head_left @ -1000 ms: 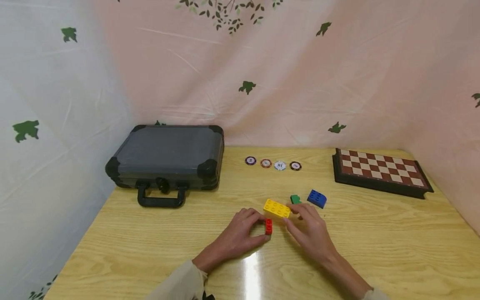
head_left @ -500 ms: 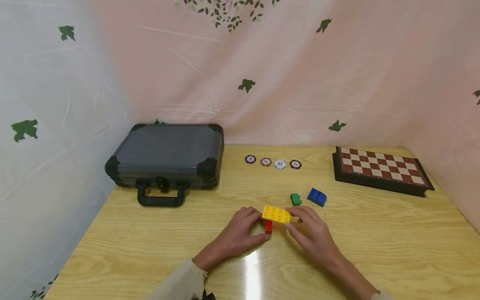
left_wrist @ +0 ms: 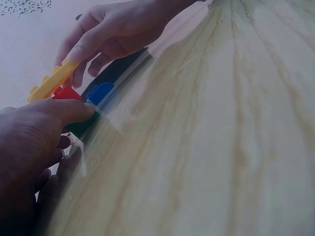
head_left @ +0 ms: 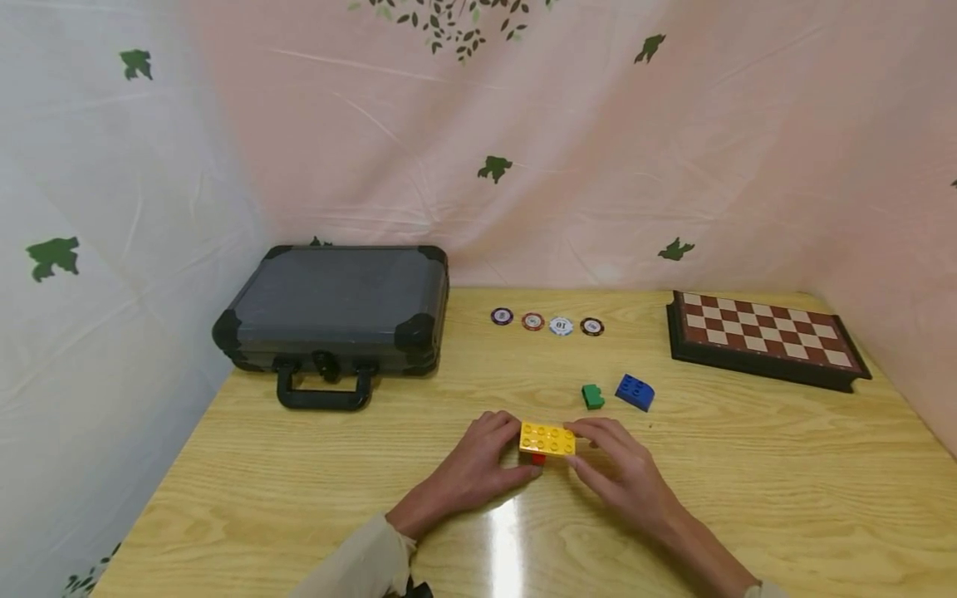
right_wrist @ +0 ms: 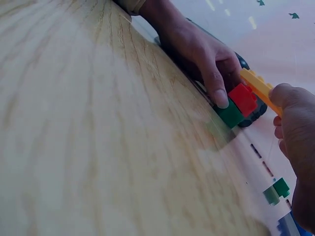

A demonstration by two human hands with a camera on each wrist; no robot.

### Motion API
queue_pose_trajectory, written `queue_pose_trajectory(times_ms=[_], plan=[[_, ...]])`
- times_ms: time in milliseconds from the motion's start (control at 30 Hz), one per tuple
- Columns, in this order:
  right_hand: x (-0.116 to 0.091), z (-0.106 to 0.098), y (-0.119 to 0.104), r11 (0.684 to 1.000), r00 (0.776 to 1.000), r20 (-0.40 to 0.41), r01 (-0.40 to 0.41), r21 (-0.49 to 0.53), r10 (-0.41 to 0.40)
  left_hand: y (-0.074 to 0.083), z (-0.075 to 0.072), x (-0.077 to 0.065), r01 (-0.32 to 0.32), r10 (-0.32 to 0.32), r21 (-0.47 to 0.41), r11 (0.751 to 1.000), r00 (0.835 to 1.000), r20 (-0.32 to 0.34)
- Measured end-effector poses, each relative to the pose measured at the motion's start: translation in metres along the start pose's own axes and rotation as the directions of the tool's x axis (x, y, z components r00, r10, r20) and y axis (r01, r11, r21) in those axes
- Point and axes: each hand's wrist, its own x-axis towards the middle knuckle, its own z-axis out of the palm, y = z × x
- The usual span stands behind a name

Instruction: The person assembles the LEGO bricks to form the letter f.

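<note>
My left hand point(head_left: 482, 465) grips a small stack on the table between thumb and fingers. In the right wrist view the stack shows a green brick point(right_wrist: 230, 114) at the bottom and a red brick point(right_wrist: 243, 100) on top of it. A thin yellow building brick point(head_left: 547, 439) with studs upward is pinched at its right end by my right hand point(head_left: 624, 465). It lies over the red brick, slightly tilted in the right wrist view, and hides most of the stack from the head view.
A loose green brick point(head_left: 592, 396) and a blue brick point(head_left: 635, 392) with a rounded end lie behind the right hand. Several poker chips point(head_left: 561, 325) line up farther back. A grey case point(head_left: 340, 303) stands at left, a folded chessboard point(head_left: 766, 336) at right.
My right hand has brought the yellow brick left and toward me, from beside the red brick to over it. The left hand has kept its grip on the stack.
</note>
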Motion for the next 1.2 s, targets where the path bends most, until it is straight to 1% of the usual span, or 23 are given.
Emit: queue_pose_trajectory(times_ms=[133,200,467,700,967,1200], plan=[[-0.0006,0.0,0.0025,1.0,1.0,0.015,-0.004,0.004,0.004,-0.0005,0.0009,0.0004,-0.02,0.02,0.007,1.0,1.0,-0.021],[-0.0006,0.0004,0.0039,1.0,1.0,0.013,0.01,0.006,-0.01,-0.0003,0.0009,0.0005,-0.022,0.022,0.008,1.0,0.999,-0.024],[-0.001,0.0005,0.0048,0.998,0.999,0.031,0.027,0.05,-0.029,-0.0003,0.0007,0.0001,0.005,-0.005,-0.013,1.0,1.0,0.009],[0.0,0.0002,0.0052,0.999,0.998,0.058,0.023,0.042,-0.025,-0.0012,0.0006,0.0009,-0.001,0.001,-0.026,1.0,1.0,0.006],[0.0007,-0.0015,0.0068,0.999,0.997,0.067,0.03,0.036,-0.032,-0.0011,0.0008,0.0013,-0.003,0.003,-0.014,1.0,1.0,0.005],[0.001,-0.0016,0.0074,0.999,0.996,0.085,0.011,0.051,-0.015,-0.0008,0.0005,0.0009,0.003,-0.003,-0.008,1.0,1.0,0.006]])
